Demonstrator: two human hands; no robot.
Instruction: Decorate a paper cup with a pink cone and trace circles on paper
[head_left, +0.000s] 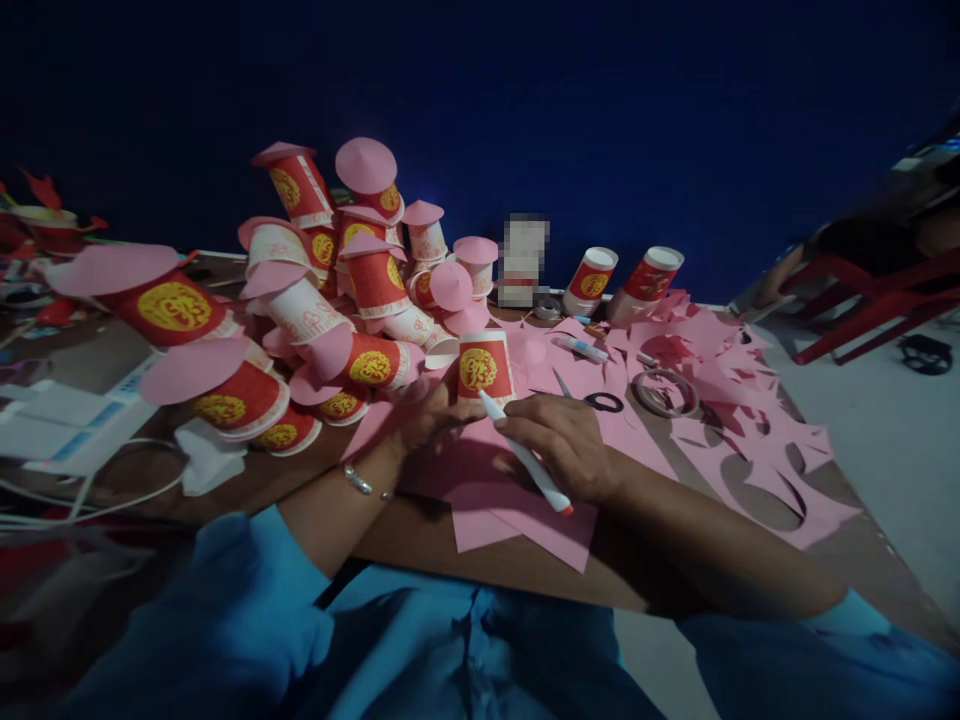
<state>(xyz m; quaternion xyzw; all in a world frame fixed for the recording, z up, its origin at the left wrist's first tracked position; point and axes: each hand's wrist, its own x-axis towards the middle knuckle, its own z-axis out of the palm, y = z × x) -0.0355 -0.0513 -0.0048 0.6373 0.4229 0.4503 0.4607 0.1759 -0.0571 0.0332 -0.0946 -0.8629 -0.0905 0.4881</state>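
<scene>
Step in hand, as judged: pen work at the red-and-white paper cup [484, 368], which stands just beyond the hands over pink paper sheets [517, 535], in front of the pile of cone-hatted paper cups [375, 280]. The next move calls for a steady cup and a controlled pen tip.

Left hand [431, 420]: fingers are curled at the cup's lower left side, partly closed, and appear to hold it; contact on the far side is hidden. The forearm slants in from the lower left.

Right hand [566, 440]: fingers are closed around a white marker pen [525, 455], its red end towards the wearer, its tip at the cup's lower edge. Whether the tip touches cannot be told. Scissors [604, 402] lie just beyond this hand.
</scene>
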